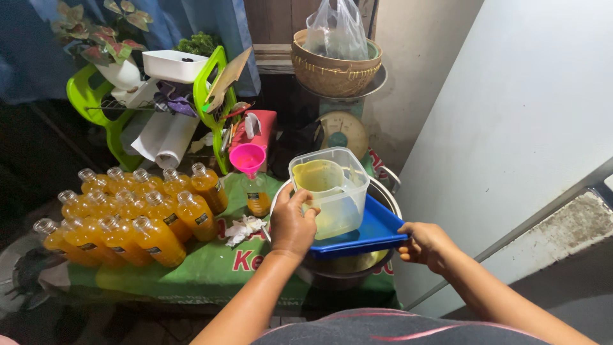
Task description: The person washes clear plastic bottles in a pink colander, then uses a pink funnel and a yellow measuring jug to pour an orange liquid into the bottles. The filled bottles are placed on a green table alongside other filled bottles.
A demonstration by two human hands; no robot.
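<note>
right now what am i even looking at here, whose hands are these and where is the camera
There is no machine here. The camera sits on a person's head and looks down, so the two bare arms coming up from the bottom edge are that person's own.

The left hand grips the handle of a clear plastic jug with a little yellow liquid inside. The right hand holds the edge of a blue tray, which lies across a metal pot; the jug stands on the tray.

To the left, on a green cloth, stand many uncapped bottles full of orange liquid. One more bottle has a pink funnel in its neck. A crumpled tissue lies nearby. Behind are a woven basket on a kitchen scale and a green rack.
</note>
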